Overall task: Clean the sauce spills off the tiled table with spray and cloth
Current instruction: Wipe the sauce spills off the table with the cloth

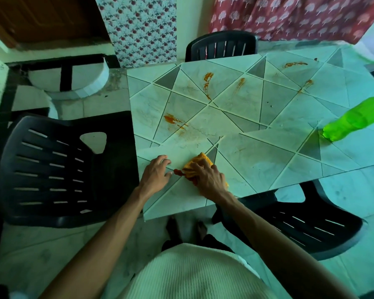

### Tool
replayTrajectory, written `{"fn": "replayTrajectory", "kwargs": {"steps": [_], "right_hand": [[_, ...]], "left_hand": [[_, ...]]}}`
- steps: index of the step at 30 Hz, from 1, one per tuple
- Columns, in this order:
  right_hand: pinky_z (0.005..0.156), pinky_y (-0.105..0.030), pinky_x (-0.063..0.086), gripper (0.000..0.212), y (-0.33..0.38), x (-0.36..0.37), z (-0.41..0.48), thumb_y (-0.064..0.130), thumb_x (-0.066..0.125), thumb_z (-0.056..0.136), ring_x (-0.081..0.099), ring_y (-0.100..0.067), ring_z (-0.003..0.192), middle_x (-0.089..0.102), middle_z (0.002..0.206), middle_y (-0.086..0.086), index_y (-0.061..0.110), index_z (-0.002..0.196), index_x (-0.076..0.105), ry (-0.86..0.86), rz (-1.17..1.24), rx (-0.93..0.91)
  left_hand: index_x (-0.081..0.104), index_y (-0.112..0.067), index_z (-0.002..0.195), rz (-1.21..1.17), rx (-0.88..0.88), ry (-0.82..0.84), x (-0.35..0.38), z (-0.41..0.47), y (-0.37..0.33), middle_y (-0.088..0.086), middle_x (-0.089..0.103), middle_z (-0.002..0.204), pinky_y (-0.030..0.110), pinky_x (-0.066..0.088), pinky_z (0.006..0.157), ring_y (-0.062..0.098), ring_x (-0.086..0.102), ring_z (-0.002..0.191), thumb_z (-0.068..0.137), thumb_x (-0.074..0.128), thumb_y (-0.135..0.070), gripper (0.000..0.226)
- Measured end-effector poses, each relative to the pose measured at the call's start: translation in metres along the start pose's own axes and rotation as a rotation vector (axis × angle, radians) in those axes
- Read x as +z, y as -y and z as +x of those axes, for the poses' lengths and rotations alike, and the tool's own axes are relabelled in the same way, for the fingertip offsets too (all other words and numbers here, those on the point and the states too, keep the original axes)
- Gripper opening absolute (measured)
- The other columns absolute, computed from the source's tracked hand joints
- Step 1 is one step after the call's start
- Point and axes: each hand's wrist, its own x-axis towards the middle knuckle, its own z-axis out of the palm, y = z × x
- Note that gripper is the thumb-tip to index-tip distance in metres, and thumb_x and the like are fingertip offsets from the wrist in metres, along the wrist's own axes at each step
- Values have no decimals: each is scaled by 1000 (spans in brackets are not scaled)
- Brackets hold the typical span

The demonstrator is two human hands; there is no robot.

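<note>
The tiled table (257,162) carries several orange-red sauce smears, one near the left side (175,123) and others farther back (207,83). My right hand (207,180) presses a yellow cloth (200,161) onto the table near its front left corner, fingers bent over the cloth. A small red sauce streak (178,172) lies just left of the cloth. My left hand (156,174) rests on the table beside that streak, fingers spread and holding nothing. A green spray bottle (352,120) stands on the table at the far right.
Black plastic chairs stand at the table's left (52,169), at the front right (307,225) and at the far side (220,46). Patterned curtains hang behind the table. My feet are on the tiled floor below the table edge.
</note>
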Motion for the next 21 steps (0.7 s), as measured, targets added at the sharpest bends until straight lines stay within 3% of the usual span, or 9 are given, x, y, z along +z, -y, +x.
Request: {"fn": "replayTrajectory", "kwargs": {"steps": [3, 6, 11, 15, 21], "right_hand": [[87, -48, 52, 55, -9, -10, 1, 47, 59, 96, 51, -33, 119, 41, 149, -6, 32, 146, 40, -39, 76, -37], [82, -44, 52, 48, -26, -32, 12, 22, 61, 95, 58, -31, 106, 52, 130, -10, 23, 141, 48, -168, 199, 13], [77, -46, 53, 46, -50, -65, 47, 15, 63, 94, 58, -31, 96, 52, 120, -12, 20, 138, 51, -275, 173, 63], [71, -42, 49, 50, -55, -69, 81, 19, 66, 91, 55, -35, 102, 48, 124, -14, 18, 138, 47, -234, -9, 54], [79, -46, 53, 45, -38, -47, 93, 18, 61, 95, 54, -36, 112, 42, 134, -13, 17, 138, 47, -66, -56, -133]], "left_hand": [[53, -10, 136, -11, -15, -16, 2, 1, -3, 6, 39, 151, 35, 34, 113, 22, 38, 138, 96, 62, -25, 44], [55, -9, 134, -35, -35, -55, 4, 0, -5, 6, 44, 146, 34, 35, 112, 23, 42, 135, 92, 67, -19, 44], [54, -7, 134, -66, -128, -154, 8, -11, -13, 10, 46, 140, 35, 39, 108, 27, 45, 130, 90, 68, -13, 47], [54, -7, 133, -81, -219, -199, 15, -28, -13, 9, 48, 137, 39, 40, 109, 27, 45, 129, 89, 67, -14, 46], [54, -7, 132, -108, -298, -242, 24, -52, -15, 7, 47, 138, 38, 41, 109, 25, 46, 129, 90, 67, -16, 45]]}}
